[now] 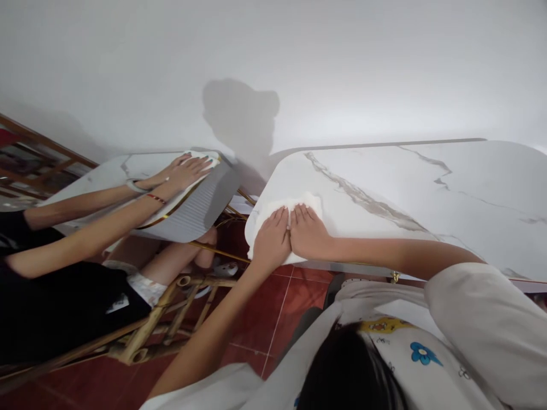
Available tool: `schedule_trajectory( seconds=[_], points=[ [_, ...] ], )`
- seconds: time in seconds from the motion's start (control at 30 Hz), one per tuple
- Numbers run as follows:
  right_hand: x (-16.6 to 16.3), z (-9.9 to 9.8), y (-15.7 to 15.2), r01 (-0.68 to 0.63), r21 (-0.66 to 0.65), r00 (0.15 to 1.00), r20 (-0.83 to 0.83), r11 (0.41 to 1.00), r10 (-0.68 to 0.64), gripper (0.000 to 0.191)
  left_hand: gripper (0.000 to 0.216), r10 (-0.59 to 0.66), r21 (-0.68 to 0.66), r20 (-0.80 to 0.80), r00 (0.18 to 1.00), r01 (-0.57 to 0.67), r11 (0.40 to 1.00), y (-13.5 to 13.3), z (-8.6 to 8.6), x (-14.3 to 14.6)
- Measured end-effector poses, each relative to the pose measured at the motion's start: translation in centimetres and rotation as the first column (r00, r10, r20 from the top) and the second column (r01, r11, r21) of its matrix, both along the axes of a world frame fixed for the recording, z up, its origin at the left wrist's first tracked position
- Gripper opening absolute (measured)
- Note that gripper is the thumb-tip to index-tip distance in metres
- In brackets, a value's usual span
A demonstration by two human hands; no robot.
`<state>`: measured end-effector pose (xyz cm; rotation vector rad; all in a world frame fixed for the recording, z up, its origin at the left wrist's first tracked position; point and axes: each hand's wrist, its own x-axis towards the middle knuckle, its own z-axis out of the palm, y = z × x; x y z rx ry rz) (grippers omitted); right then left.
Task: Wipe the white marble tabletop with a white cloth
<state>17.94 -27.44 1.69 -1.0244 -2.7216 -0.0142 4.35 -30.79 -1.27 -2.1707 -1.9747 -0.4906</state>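
My left hand (pixel 272 240) lies flat, fingers stretched forward, on a white cloth or paper sheet (pixel 315 204); I cannot tell which material. Right beside it, my right hand (pixel 308 232) presses flat on the same white sheet, the two hands nearly touching. Under them is the rounded left end of a white table (pixel 376 176) with grey-brown marble veins. The sheet reaches the table's near edge, and its middle is hidden beneath my hands.
To the left, another person's hands (pixel 188 168) rest on a white sheet on a second marbled table (pixel 102 176) with gold trim. A bamboo chair (pixel 147 336) stands near me on the red tile floor (pixel 252 313). A white wall (pixel 342 68) rises behind both tables.
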Motion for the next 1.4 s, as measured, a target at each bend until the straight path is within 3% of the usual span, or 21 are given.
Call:
schedule_trajectory(
  seconds=[0.1,0.23,0.43,0.8,1.0,1.2,1.4],
  points=[
    [1.9,0.0,1.7,-0.013,0.009,1.0,-0.01,1.0,0.013,0.054,0.055,0.022,0.004,0.027,0.999,-0.022,1.0,1.4,0.0,2.2],
    [2.7,0.1,6.0,-0.012,0.052,1.0,0.018,0.999,0.011,0.055,0.054,0.033,0.023,0.054,0.998,-0.034,0.999,5.6,0.2,3.3],
    [1.5,0.1,12.5,-0.028,0.126,1.0,-0.006,0.992,0.029,0.051,0.051,0.034,0.066,0.076,0.997,-0.039,0.997,12.3,0.5,2.2],
    [-1.3,-0.3,21.3,0.065,0.12,0.996,-0.07,0.991,-0.057,0.05,0.049,-0.065,0.117,0.115,0.991,0.051,0.992,22.4,0.4,-1.0],
    [0.0,0.3,25.1,0.163,0.089,0.986,-0.06,0.983,-0.158,0.051,0.051,-0.089,0.073,0.08,0.993,0.083,0.994,27.6,1.0,0.5],
    [3.9,0.5,26.2,0.265,0.055,0.962,-0.085,0.963,-0.26,0.054,0.053,-0.181,0.057,0.107,0.978,0.176,0.983,29.7,1.7,4.6],
    [6.4,0.1,24.3,0.354,0.032,0.932,-0.1,0.935,-0.349,0.058,0.056,-0.299,0.017,0.108,0.948,0.299,0.954,27.9,2.5,7.1]
  ],
)
